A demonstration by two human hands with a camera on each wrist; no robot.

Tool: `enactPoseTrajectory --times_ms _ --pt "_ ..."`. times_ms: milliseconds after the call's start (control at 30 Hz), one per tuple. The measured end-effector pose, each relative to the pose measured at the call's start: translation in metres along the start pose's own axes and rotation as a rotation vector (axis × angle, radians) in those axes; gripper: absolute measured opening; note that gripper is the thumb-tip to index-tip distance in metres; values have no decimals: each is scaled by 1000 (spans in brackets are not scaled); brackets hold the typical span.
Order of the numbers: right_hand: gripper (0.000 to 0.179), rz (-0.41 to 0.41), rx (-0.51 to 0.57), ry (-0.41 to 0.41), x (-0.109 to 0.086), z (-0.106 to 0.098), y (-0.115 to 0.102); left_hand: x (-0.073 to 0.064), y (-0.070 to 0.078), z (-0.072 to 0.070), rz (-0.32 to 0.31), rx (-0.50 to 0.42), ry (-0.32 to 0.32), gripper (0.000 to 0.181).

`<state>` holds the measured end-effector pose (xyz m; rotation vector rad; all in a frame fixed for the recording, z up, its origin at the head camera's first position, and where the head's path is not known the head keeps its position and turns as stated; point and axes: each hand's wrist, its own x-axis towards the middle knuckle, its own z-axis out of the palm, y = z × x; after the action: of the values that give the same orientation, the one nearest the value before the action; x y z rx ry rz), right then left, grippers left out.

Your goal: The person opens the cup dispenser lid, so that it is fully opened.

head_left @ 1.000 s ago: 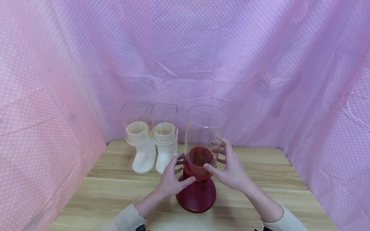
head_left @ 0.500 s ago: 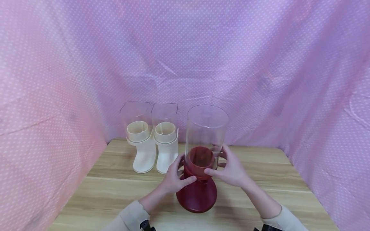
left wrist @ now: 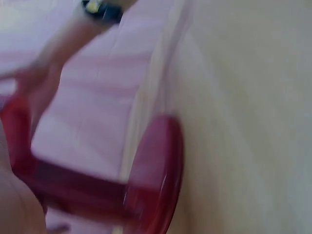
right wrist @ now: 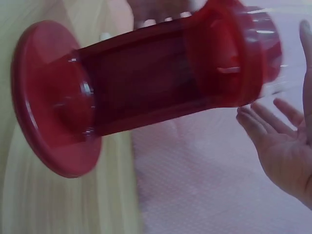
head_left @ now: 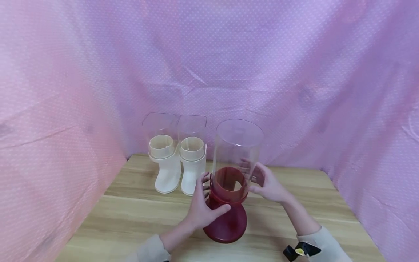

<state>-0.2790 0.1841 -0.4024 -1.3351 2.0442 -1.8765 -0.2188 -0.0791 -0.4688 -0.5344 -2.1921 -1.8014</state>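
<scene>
A dark red dispenser stand [head_left: 226, 227] with a round base is on the table, topped by a clear cylinder [head_left: 239, 145]. My left hand [head_left: 200, 207] holds the stand's left side below the collar, thumb in front and fingers around the side. Several of its fingertips [right wrist: 168, 20] show along the column's edge in the right wrist view. My right hand [head_left: 270, 186] is at the cylinder's right side, its fingers spread and partly seen through the clear wall. In the right wrist view its palm faces the clear part; firm contact cannot be told. The left wrist view is blurred.
Two cream dispenser stands with clear square containers, a left one [head_left: 168, 174] and a right one [head_left: 193, 174], stand side by side behind and left of the red one. A pink dotted curtain [head_left: 209, 65] surrounds the wooden table [head_left: 131, 214].
My right hand has shifted back and right, its thumb leaving the collar's front. A pale opening now shows inside the red collar. The head view has shifted slightly.
</scene>
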Motion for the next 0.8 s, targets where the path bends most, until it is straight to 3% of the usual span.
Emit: enactPoseTrajectory --times_ms 133,233,333,433,500,567,800 --pt "55 -47 -121 120 -10 0 -14 22 -15 -21 41 -125 -203 99" --pt "42 -58 -235 183 -15 8 -25 31 -22 -32 38 -195 -308 96" --pt "35 -39 -284 193 -17 17 -35 33 -25 -36 8 -222 -346 98" --pt "31 20 -303 204 -16 24 -41 31 -22 -36 -31 -221 -340 99" --pt "32 59 -291 221 -14 27 -42 27 -18 -33 -56 -216 -311 99" --pt "35 84 -291 240 -12 29 -41 21 -12 -27 -77 -205 -237 96" --pt "57 89 -266 199 8 29 -24 -5 15 17 -107 -10 161 102"
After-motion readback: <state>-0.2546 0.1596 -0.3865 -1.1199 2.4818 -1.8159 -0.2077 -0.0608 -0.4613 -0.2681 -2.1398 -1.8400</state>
